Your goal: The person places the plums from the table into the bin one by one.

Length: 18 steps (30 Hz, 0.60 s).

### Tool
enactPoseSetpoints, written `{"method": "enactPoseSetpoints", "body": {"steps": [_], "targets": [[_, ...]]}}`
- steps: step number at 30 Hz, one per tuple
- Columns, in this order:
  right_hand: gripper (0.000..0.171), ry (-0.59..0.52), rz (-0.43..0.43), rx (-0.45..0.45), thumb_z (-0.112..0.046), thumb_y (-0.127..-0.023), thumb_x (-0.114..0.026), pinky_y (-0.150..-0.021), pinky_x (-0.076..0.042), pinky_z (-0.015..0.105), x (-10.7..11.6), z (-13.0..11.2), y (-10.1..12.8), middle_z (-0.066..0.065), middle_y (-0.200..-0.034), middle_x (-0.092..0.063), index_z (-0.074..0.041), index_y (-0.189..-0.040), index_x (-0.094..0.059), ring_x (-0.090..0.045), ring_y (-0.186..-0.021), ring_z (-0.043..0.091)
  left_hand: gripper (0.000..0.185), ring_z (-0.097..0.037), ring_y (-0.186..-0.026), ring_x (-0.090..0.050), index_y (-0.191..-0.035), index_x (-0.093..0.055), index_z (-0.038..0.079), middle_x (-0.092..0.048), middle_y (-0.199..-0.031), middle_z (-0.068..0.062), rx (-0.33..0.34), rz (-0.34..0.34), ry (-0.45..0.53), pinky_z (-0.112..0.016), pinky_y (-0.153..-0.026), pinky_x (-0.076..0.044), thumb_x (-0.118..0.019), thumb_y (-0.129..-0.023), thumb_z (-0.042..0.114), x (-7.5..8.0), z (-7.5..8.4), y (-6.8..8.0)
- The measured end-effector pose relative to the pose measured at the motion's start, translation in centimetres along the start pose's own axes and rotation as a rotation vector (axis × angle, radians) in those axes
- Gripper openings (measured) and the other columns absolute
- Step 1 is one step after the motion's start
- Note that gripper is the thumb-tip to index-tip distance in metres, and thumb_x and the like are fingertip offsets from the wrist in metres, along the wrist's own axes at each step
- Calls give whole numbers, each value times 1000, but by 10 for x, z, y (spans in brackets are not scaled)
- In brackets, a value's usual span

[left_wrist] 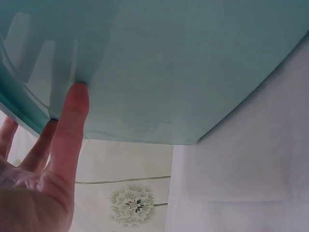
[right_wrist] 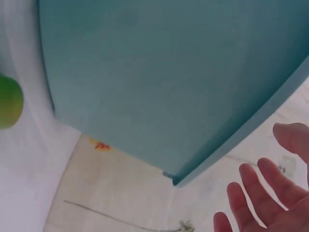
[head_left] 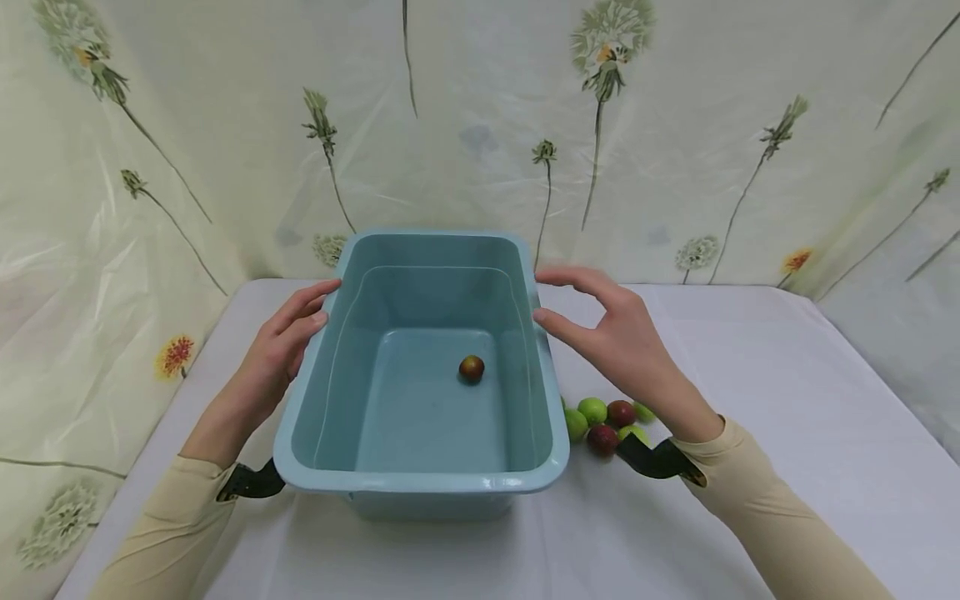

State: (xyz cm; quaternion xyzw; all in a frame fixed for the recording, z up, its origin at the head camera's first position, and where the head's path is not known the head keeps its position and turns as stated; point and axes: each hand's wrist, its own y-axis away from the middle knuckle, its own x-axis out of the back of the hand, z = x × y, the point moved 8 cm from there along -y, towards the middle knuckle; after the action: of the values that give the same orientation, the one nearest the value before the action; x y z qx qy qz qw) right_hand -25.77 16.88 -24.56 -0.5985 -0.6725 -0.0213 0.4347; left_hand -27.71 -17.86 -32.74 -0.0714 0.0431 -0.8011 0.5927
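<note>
A light blue plastic tub (head_left: pixel 307 392) stands on the white table, with one small reddish-brown fruit (head_left: pixel 471 367) on its floor. My left hand (head_left: pixel 288 337) rests with straight fingers against the tub's left wall; in the left wrist view a fingertip (left_wrist: pixel 77 94) touches the tub (left_wrist: pixel 183 63) under the rim. My right hand (head_left: pixel 600 321) hovers open beside the right rim, thumb close to it; in the right wrist view its fingers (right_wrist: pixel 263 193) are spread, apart from the tub (right_wrist: pixel 159 82).
A small pile of green and red fruits (head_left: pixel 606 421) lies on the table (head_left: pixel 787 400) right of the tub, under my right forearm; one green fruit (right_wrist: pixel 8 101) shows in the right wrist view. A floral plastic sheet (head_left: pixel 675 125) hangs behind.
</note>
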Motion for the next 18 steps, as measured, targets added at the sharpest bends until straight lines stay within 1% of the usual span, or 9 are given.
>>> {"method": "enactPoseSetpoints", "body": {"steps": [4,7,14,18], "targets": [[38,4,42,-26,-22,-89,-74,-98,-38,45,11,9,10,-6,-123,-64,-19,-127,-65,-52,-117,15,46,-21,-108,-60,-150,-40,25,-36,-147,-10,3,0,0,-30,-77,-55,-45,-105,34,0,0,0],[37,21,61,-58,-23,-90,-74,-96,-37,45,17,17,18,-5,-122,-64,-19,-126,-66,-52,-115,16,46,-21,-108,-60,-150,-40,25,-35,-147,-10,4,-2,-1,-30,-77,-55,-45,-105,33,1,-1,-1],[38,46,67,-156,-28,-91,-72,-96,-36,48,27,40,38,-3,-125,-62,-19,-127,-65,-51,-116,19,46,-24,-109,-60,-150,-40,25,-36,-147,-9,10,-3,1,-31,-77,-56,-45,-105,34,0,-2,-1],[38,54,66,-193,-29,-92,-70,-95,-37,48,31,50,48,-4,-127,-61,-18,-128,-64,-50,-117,19,46,-22,-108,-61,-150,-40,24,-35,-147,-10,6,-9,11,-30,-77,-56,-45,-105,32,0,0,-1]]}}
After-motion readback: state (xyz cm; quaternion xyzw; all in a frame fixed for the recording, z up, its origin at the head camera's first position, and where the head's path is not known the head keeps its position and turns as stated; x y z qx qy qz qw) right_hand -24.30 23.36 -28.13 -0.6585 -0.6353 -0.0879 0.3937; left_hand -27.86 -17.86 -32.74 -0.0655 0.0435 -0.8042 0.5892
